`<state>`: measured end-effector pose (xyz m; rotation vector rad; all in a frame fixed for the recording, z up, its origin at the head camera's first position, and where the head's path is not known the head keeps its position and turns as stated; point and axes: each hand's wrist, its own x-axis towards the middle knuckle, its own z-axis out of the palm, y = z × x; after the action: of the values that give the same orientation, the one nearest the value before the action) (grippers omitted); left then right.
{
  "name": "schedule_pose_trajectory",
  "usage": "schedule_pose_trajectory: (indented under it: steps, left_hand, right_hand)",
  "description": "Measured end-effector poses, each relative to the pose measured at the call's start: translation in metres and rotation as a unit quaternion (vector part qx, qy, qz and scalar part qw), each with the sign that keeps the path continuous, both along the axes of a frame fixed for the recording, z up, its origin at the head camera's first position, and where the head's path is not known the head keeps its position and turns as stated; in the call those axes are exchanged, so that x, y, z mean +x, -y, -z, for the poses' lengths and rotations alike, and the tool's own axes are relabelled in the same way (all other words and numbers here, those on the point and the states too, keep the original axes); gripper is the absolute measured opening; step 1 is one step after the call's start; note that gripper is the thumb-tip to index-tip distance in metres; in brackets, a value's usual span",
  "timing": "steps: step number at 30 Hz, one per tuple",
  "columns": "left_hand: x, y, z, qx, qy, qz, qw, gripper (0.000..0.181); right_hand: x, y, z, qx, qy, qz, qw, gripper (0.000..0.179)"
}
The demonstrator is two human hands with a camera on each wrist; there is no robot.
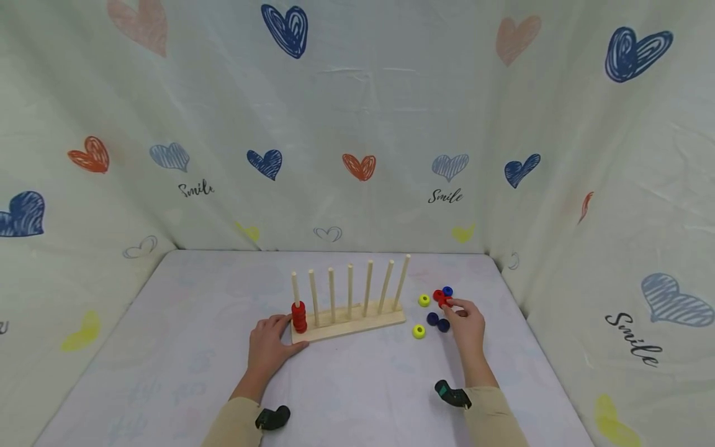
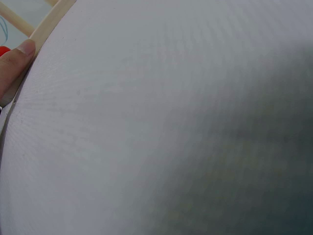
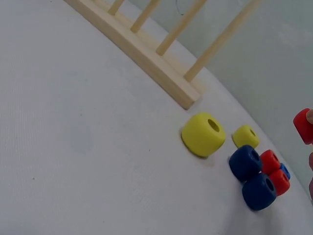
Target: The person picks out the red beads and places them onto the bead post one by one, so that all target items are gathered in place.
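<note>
- From my remote seat, the head view showed the left hand (image 1: pixel 270 344) gripping the left end of a pale wooden rack with seven upright pegs (image 1: pixel 349 326), thumb along its front edge.
- The left wrist view gave me only that thumb and a sliver of the base.
- I saw a stack of red rounded beads (image 1: pixel 299 318) threaded on the leftmost peg; the other six pegs stood bare.
- The right hand (image 1: pixel 468 324) pinched a red barrel-shaped bead (image 3: pixel 302 128), which the right wrist view showed me above the white-covered table (image 1: pixel 357 391).
- Near the rack's right end I counted two yellow holed beads (image 3: pixel 202 137) standing apart.
- Beside them sat two dark blue beads (image 3: pixel 258 193), touching.
- Beyond those I made out two red loose beads (image 3: pixel 279 183) and one brighter blue bead (image 1: pixel 447 290), close together.
</note>
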<state>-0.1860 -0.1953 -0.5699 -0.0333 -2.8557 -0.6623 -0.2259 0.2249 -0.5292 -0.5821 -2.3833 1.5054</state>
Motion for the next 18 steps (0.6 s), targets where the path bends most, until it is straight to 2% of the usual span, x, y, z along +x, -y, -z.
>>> schedule_pose_trajectory:
  steps: [6, 13, 18]
  left_hand:
    - [0.0, -0.001, 0.0, -0.01, -0.001, -0.001, 0.9999, 0.08]
    - [0.0, 0.0, -0.001, -0.011, -0.003, 0.002, 0.9999, 0.079]
    - [0.001, 0.0, -0.002, -0.014, -0.002, 0.002, 0.9999, 0.079]
  right_hand:
    - [0.002, 0.006, -0.015, 0.002, -0.017, -0.015, 0.9997, 0.025]
    - [0.005, 0.016, -0.029, -0.014, -0.035, -0.058, 0.9976, 0.024]
    - [0.007, 0.023, -0.038, -0.003, -0.051, -0.087, 0.9949, 0.021]
